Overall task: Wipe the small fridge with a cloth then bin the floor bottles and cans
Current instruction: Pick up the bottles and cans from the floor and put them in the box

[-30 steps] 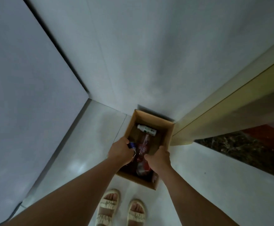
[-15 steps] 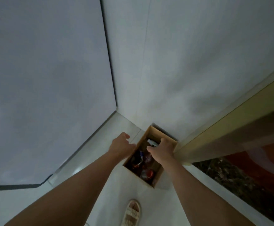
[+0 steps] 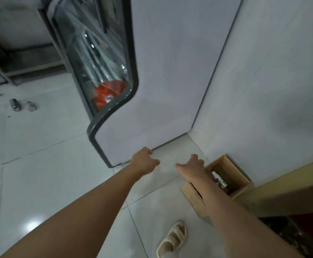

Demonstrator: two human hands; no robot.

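A cardboard box (image 3: 232, 169) sits on the pale tiled floor (image 3: 49, 174) in the corner where the white wall (image 3: 273, 81) meets a yellowish door frame (image 3: 282, 175), a bottle with a white cap and label (image 3: 218, 178) lying inside it among darker items too dim to make out. The person's right forearm crosses the box's near left edge, and the right hand (image 3: 194, 165) hangs empty just left of the box, fingers loosely spread above the tiles. The left hand (image 3: 144, 161) is also empty, fingers loosely curled and apart, held close to the bottom corner of the small fridge (image 3: 167, 71); whether it touches the cabinet cannot be told. The fridge stands against the wall, its pale side panel facing the camera and its dark-framed glass door (image 3: 99, 58) showing metal racks and something orange-red (image 3: 108, 95) at the bottom. Farther left on the floor lies a can (image 3: 15, 104) on its side, with a small pale object (image 3: 31, 106) just beside it, well apart from both hands. A foot in a cream sandal (image 3: 172, 239) stands on the tiles at the lower edge, between the two forearms.
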